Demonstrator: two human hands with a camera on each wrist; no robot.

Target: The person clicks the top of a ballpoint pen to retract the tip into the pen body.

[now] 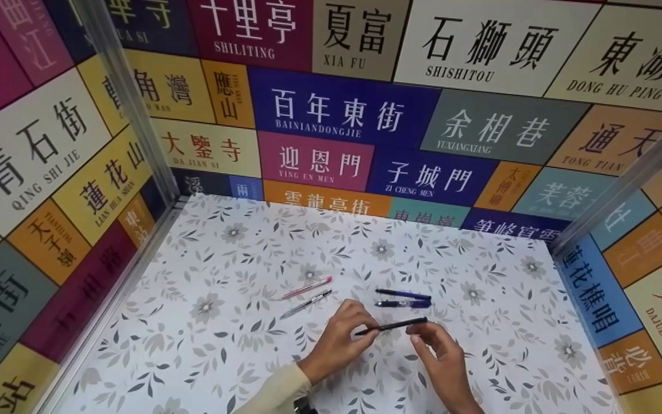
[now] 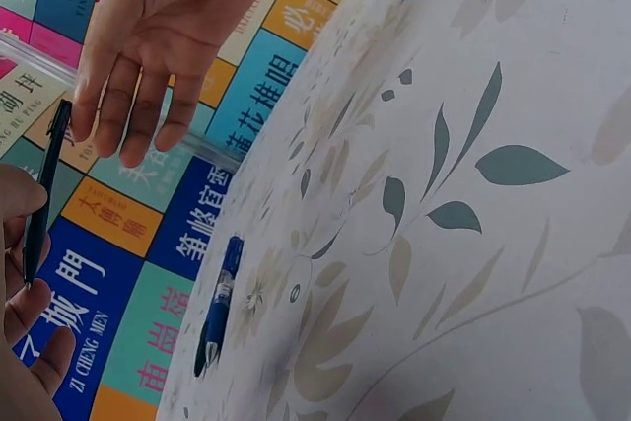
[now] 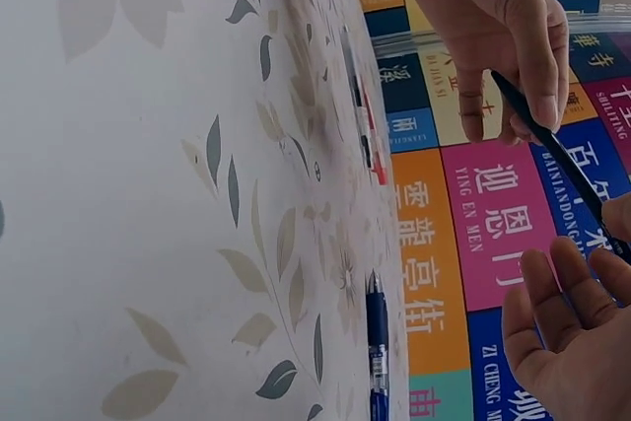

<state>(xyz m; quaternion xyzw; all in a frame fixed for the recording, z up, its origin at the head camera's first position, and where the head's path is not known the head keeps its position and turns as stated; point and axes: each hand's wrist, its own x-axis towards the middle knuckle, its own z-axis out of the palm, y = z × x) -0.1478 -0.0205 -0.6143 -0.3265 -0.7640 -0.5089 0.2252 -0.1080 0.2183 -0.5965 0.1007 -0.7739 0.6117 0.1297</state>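
Note:
My left hand pinches a slim black pen between thumb and fingers. The pen is held over the table, its clip end toward my right hand. In the left wrist view the right hand has its fingers loosely extended, the nearest fingertip right beside the pen's clip end. From the right wrist view, a right fingertip overlaps that end while the other fingers spread apart. Just beyond the hands lie two blue pens, side by side.
To the left of the blue pens, a pink pen and a clear pen with dark parts lie at a slant. A white floral cloth covers the table. Upright panels with colourful name blocks border its back and sides.

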